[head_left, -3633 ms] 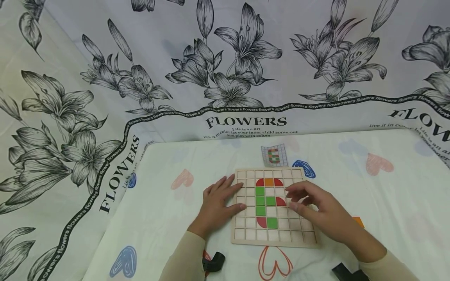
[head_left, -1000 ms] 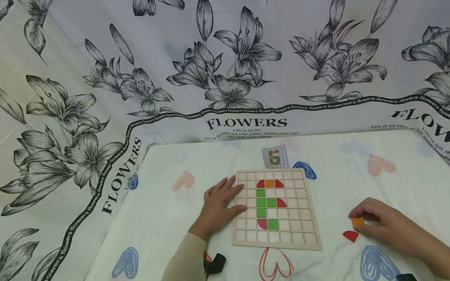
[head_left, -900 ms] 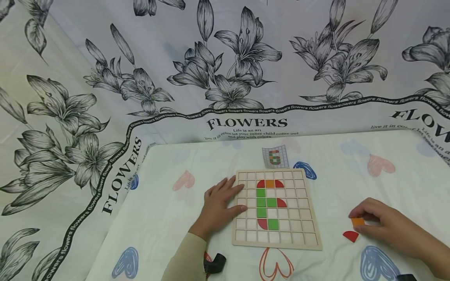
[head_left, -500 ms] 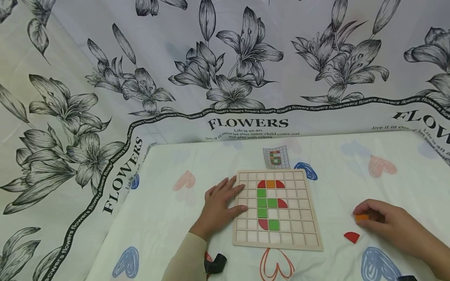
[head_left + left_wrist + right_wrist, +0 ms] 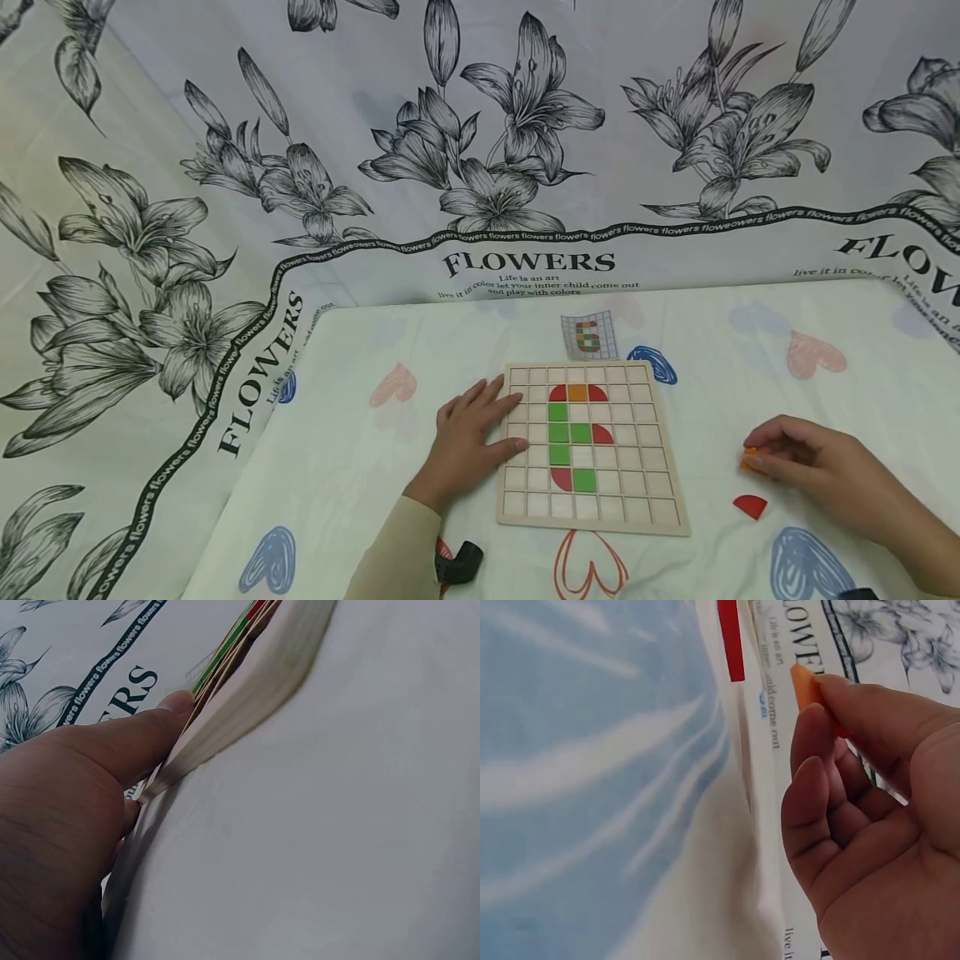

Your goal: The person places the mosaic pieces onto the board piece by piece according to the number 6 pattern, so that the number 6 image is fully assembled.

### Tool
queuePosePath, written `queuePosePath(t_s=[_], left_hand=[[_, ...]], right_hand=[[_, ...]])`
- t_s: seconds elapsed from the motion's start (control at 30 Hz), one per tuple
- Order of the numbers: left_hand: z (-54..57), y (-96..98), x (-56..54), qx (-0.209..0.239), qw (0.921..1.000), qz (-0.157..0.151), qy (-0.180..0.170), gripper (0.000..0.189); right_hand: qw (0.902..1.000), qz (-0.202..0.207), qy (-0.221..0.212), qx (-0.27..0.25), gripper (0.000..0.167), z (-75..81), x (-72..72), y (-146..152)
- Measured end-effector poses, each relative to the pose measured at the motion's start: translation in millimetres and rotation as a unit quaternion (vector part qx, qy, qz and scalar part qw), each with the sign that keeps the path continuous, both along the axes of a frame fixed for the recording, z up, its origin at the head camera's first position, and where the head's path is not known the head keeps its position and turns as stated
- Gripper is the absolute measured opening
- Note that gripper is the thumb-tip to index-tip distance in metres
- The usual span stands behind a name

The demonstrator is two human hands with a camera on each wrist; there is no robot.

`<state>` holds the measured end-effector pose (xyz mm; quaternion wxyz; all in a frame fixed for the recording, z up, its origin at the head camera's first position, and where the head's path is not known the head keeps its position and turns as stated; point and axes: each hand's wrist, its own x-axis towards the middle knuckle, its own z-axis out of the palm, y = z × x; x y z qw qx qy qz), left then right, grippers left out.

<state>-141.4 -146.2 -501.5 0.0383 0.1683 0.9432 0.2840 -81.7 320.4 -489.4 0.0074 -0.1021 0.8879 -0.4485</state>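
Note:
A square wooden grid board (image 5: 517, 506) lies on the cloth, with red quarter-round, green square and orange square tiles in some cells. My left hand (image 5: 467, 437) rests at the board's left edge, fingers spread and fairly straight. In the left wrist view its thumb (image 5: 150, 733) lies on the board's edge. To the right of the board, my right hand (image 5: 821, 467) pinches an orange tile (image 5: 805, 688) between thumb and index finger, above the cloth. Fingers partly cover this tile. Just below that hand lies a loose red quarter-round tile (image 5: 750, 506).
A small card (image 5: 588, 335) with a coloured grid pattern lies behind the board. Black wrist-worn gear (image 5: 460, 564) shows by the left sleeve. White cloth (image 5: 360, 483) printed with hearts covers the surface, and a flower-printed sheet (image 5: 405, 200) rises behind.
My right hand went from the board to the loose tiles at the right and picked up the orange tile, which is now turned edge-on and slightly raised. My left hand has stayed in place.

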Motion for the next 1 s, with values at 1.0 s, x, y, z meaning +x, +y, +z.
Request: queuePosePath(t_s=[1.0], left_hand=[[1.1, 0.8, 0.3, -0.001, 1.0000, 0.002, 0.000, 0.070]], right_hand=[[0.9973, 0.042, 0.053, -0.027, 0.026, 29.5, -13.8, -48.4]])
